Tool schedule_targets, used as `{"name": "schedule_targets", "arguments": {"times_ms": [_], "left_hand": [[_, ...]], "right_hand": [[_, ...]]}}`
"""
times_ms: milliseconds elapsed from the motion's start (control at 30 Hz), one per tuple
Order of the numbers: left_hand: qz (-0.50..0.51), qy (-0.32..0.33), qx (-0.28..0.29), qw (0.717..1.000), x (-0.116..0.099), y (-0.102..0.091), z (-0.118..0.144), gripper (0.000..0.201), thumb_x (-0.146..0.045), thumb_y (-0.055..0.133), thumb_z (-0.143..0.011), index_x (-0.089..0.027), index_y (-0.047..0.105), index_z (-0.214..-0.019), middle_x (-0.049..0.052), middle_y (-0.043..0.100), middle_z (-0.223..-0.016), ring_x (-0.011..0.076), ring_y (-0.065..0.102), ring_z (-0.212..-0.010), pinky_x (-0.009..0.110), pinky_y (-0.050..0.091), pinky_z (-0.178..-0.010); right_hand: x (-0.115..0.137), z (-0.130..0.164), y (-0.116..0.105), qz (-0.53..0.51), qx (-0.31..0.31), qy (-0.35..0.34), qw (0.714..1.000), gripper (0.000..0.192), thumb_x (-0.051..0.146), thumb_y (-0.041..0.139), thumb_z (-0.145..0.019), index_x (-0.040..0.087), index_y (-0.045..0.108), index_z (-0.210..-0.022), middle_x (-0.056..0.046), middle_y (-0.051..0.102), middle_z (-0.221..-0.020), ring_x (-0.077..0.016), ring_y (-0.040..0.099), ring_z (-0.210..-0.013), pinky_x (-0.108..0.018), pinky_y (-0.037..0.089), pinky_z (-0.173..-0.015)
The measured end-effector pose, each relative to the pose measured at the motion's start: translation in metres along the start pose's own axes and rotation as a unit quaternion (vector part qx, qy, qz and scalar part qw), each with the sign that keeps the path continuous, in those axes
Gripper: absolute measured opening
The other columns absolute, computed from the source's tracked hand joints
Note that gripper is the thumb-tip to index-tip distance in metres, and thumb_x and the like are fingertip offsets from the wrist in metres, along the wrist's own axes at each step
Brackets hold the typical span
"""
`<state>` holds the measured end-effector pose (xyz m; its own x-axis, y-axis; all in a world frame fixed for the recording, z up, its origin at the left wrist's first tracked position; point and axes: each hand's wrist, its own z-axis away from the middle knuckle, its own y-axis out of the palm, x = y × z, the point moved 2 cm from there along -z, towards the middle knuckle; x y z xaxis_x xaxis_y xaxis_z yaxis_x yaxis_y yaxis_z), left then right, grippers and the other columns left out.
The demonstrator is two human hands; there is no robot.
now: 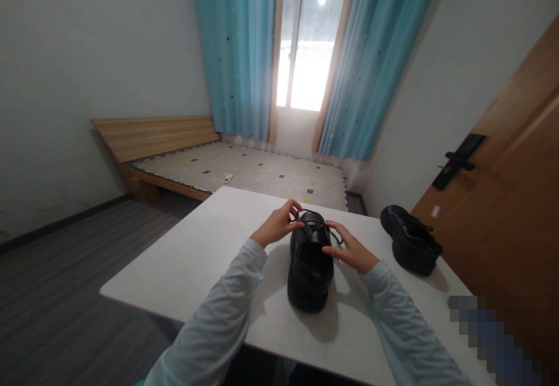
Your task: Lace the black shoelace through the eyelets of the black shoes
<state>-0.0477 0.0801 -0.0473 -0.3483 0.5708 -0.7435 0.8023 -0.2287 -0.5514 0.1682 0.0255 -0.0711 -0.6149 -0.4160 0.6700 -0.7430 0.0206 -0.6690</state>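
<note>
A black leather shoe (309, 272) stands on the white table (205, 258), heel towards me. My left hand (279, 225) is at the shoe's left side, its fingers pinching a black lace (305, 214) above the tongue. On the right side, my right hand (349, 250) rests against the shoe's opening, fingertips on the other lace end. Both arms wear pale blue sleeves.
A second black shoe (410, 239) sits at the table's right edge, near a wooden door (515, 199) with a black handle. Beyond the table lies a low wooden bed (244, 167) under a window with blue curtains. Grey floor lies to the left.
</note>
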Motion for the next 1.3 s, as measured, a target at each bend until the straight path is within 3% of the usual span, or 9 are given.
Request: {"name": "schedule_targets", "arguments": {"times_ms": [267,767,900,1100,1300], "left_hand": [[-0.058,-0.017,0.034,0.998,0.003,-0.002,0.003,0.035,-0.02,0.068,-0.067,-0.021,0.047,-0.095,-0.003,0.069,-0.077,0.0135,0.061,-0.072,0.022,0.04,-0.067],[-0.113,-0.042,-0.072,0.99,0.007,-0.011,0.001,0.038,-0.02,0.069,-0.066,-0.022,0.053,-0.101,-0.001,0.069,-0.077,0.0171,0.062,-0.077,0.029,0.045,-0.075],[-0.05,-0.038,-0.114,0.992,0.002,-0.013,0.0,0.036,-0.023,0.068,-0.069,-0.021,0.054,-0.102,0.0,0.067,-0.078,0.0155,0.062,-0.077,0.028,0.047,-0.075],[0.096,-0.01,-0.123,0.988,0.0,-0.013,-0.002,0.037,-0.03,0.065,-0.072,-0.018,0.053,-0.105,0.003,0.065,-0.082,0.0141,0.063,-0.079,0.027,0.05,-0.074],[0.119,0.007,-0.094,0.988,-0.004,-0.008,-0.003,0.03,-0.035,0.067,-0.07,-0.015,0.06,-0.091,0.005,0.067,-0.084,0.0154,0.063,-0.08,0.028,0.049,-0.076]], "right_hand": [[-0.001,0.0,0.001,0.001,0.0,-0.003,1.0,0.065,0.055,0.064,-0.066,0.02,0.048,-0.119,-0.013,0.049,-0.128,-0.0283,0.042,-0.124,-0.046,0.03,-0.106],[0.0,0.0,0.0,0.006,0.012,-0.004,1.0,0.063,0.055,0.063,-0.068,0.021,0.048,-0.119,-0.012,0.048,-0.129,-0.0278,0.041,-0.124,-0.045,0.028,-0.106],[-0.001,0.001,0.0,0.005,0.014,0.004,1.0,0.065,0.054,0.063,-0.067,0.019,0.047,-0.119,-0.013,0.048,-0.129,-0.0279,0.041,-0.124,-0.045,0.028,-0.107],[-0.004,0.002,-0.001,-0.012,0.011,-0.001,1.0,0.063,0.055,0.061,-0.07,0.02,0.049,-0.12,-0.012,0.049,-0.129,-0.0277,0.042,-0.123,-0.046,0.028,-0.106],[0.003,0.0,-0.006,-0.026,-0.032,-0.03,0.999,0.04,0.049,0.051,-0.081,0.022,0.058,-0.11,-0.01,0.053,-0.126,-0.0247,0.045,-0.121,-0.045,0.03,-0.105]]}}
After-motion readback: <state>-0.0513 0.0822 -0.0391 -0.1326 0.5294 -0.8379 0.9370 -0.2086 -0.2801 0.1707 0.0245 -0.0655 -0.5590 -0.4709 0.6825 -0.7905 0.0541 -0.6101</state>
